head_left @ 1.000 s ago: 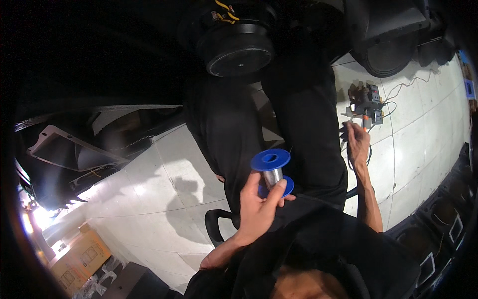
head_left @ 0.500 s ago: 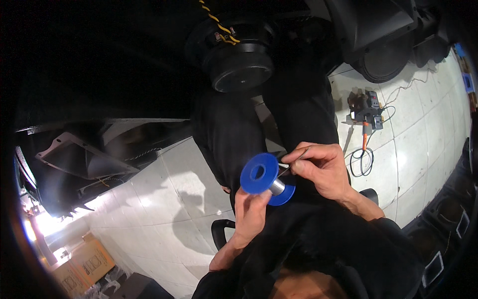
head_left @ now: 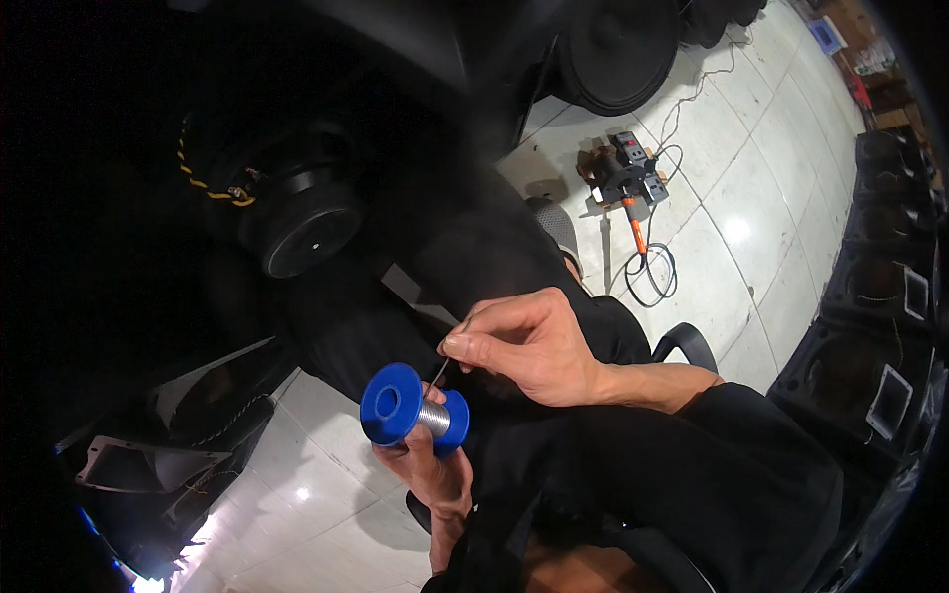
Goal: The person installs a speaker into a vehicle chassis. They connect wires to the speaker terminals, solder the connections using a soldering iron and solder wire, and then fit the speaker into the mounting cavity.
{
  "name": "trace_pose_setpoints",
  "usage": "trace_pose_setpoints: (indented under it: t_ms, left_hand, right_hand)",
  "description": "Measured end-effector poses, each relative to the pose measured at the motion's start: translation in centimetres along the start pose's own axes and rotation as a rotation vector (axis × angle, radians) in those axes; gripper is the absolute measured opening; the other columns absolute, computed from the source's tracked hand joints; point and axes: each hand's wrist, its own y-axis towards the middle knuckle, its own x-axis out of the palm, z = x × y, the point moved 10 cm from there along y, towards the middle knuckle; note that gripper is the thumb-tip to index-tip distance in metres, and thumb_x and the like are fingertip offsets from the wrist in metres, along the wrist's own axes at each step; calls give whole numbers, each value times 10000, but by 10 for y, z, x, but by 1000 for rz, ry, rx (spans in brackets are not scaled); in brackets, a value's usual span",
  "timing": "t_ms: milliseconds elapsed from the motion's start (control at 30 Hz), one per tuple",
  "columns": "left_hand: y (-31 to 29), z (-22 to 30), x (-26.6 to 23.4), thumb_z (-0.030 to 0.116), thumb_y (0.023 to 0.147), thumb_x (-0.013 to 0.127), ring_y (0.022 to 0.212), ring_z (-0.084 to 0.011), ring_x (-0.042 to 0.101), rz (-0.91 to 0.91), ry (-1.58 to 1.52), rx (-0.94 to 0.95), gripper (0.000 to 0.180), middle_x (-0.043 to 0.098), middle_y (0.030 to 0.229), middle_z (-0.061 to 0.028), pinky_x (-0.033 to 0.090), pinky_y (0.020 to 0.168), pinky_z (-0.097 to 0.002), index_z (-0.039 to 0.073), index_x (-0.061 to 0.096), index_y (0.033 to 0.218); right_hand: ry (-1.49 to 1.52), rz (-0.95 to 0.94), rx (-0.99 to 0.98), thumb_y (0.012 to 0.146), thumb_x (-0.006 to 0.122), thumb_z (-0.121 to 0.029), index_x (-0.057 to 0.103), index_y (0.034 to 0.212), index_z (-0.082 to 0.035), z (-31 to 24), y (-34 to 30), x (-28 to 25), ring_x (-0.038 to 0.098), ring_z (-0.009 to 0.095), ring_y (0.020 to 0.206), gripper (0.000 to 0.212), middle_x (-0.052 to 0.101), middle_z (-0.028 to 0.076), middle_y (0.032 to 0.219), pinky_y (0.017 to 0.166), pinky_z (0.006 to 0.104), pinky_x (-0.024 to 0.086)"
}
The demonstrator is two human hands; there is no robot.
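My left hand is closed round a blue spool of solder wire, thumb on the silvery windings between its two flanges. A short length of solder wire runs up from the spool to my right hand. There the thumb and index finger pinch its end. Both hands are above my dark-clothed lap. Further off to the left, a round black speaker driver has a yellow-and-black twisted wire at its terminals.
On the tiled floor at right lies an orange-handled soldering iron with a coiled black cable, beside a black power strip. Black speaker boxes line the far right. A large round speaker stands at the top.
The view has swung to the right, bringing the soldering iron nearer the middle. The spool is still in my left hand; my right hand still pinches the wire.
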Motion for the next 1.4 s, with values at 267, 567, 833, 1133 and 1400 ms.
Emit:
trace_pose_setpoints:
  t_ms: [267, 567, 833, 1133, 1400]
  left_hand:
    - [9, 17, 2, 336, 942, 697, 941, -221, 647, -23, 88, 115, 546, 639, 1046, -146, 468, 1043, -502, -97, 546, 1238]
    - [14, 29, 0, 343, 1010, 585, 925, -208, 637, 58, 50, 360, 484, 620, 1012, -140, 493, 1001, -499, -57, 539, 1280]
    - [31, 56, 18, 233, 1009, 604, 928, -195, 669, 90, -18, 445, 274, 678, 986, -116, 516, 1001, -462, -5, 640, 1141]
    - [59, 74, 20, 256, 1000, 633, 932, -190, 680, 80, 70, 516, 291, 690, 959, -122, 529, 971, -418, -9, 657, 1118]
    - [79, 78, 23, 261, 999, 618, 924, -197, 681, 111, 104, 497, 300, 690, 959, -118, 550, 940, -398, -7, 654, 1127]
  right_hand:
    - [-733, 33, -200, 930, 645, -70, 753, 1034, -4, -8, 23, -98, 694, 190, 891, 164, 754, 104, 983, 784, 314, 537]
    - [-1988, 15, -41, 833, 707, -121, 356, 1533, -146, 102, -74, -447, 657, 360, 725, 783, 646, 162, 968, 631, 441, 536]
    - [-1988, -164, -333, 838, 723, -122, 503, 1390, -94, 149, -59, -432, 667, 313, 700, 595, 641, 146, 1019, 597, 401, 556]
    - [-1778, 72, -418, 805, 678, 11, 566, 1306, -34, 76, -108, -395, 632, 309, 642, 515, 636, 136, 826, 560, 417, 511]
    - [-1325, 341, -639, 843, 614, -44, 636, 1115, 8, -90, -161, -228, 659, 259, 621, 277, 700, 151, 766, 627, 382, 521]
